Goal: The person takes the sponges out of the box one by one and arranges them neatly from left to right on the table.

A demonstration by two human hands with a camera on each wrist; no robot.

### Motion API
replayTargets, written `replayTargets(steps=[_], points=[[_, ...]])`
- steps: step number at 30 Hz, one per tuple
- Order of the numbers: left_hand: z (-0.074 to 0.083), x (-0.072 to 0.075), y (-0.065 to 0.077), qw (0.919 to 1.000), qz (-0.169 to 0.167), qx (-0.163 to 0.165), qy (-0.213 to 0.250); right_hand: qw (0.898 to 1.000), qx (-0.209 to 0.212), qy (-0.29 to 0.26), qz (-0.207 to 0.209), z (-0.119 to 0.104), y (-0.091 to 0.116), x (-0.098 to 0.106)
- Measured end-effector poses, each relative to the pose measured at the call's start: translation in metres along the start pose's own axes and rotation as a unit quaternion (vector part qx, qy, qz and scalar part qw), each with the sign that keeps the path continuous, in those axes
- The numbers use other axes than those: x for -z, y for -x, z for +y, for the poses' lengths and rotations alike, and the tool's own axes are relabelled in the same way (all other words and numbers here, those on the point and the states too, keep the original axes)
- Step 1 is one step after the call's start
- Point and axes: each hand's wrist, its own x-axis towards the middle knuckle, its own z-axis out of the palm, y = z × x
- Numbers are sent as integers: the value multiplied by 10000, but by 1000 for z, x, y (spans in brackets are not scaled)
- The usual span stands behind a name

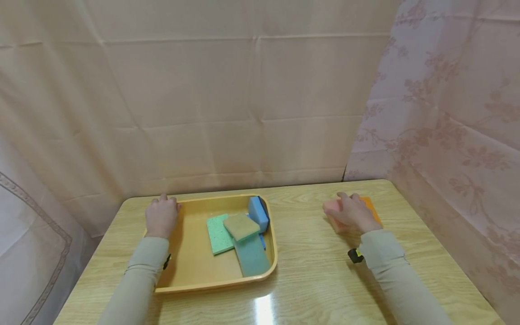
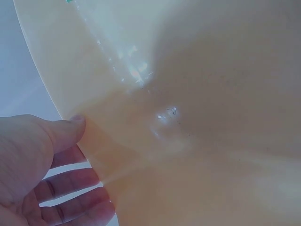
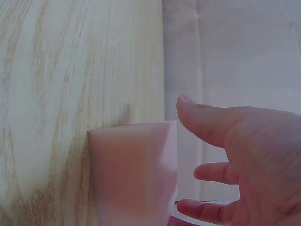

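Observation:
My left hand [image 1: 161, 217] grips the left rim of a yellow plastic tray [image 1: 195, 266]. In the left wrist view, the thumb lies over the tray wall [image 2: 188, 155] and the fingers are behind it. Over a pink sponge block [image 1: 341, 228], at the table's right, is my right hand [image 1: 353, 213]. The right wrist view has its thumb and fingers spread apart beside the pink sponge [image 3: 131, 174], not closed around it. An orange sponge [image 1: 374, 211] lies beyond, partly hidden by that hand.
Inside the tray's right half lie a speckled green sponge [image 1: 218, 234], a tan-topped sponge [image 1: 241, 225], a teal sponge [image 1: 253, 258] and an upright blue sponge [image 1: 257, 214]. The wooden table [image 1: 308, 280] meets curtains [image 1: 211, 108] at the back and right.

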Motion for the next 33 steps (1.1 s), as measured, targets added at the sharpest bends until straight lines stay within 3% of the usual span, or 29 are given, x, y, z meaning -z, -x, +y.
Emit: replayTargets(steps=[10, 15, 21, 33], points=[[-1, 0, 1, 10000, -6, -36, -40, 9993, 239, 150, 241, -9, 5, 6], [-1, 0, 1, 10000, -3, -26, -39, 9974, 552, 281, 373, -10, 5, 8], [-1, -1, 0, 10000, -19, 6, -12, 9941, 970, 471, -82, -12, 5, 6], [-1, -2, 1, 10000, 88, -43, 5, 9950, 882, 459, 95, -11, 0, 0]])
